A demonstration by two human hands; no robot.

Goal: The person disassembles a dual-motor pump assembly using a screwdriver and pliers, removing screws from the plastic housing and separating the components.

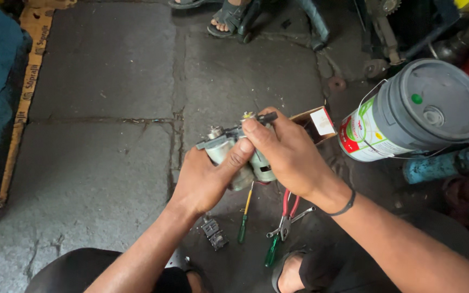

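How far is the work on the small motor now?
Already done: tools are laid out on the floor, screwdrivers and red-handled pliers, with a small loose part beside them. In hand: left hand grips the motor; right hand presses a dark tool at its top. What remains cannot be told.

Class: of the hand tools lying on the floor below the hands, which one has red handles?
The pliers; the two screwdrivers beside them have green handles.
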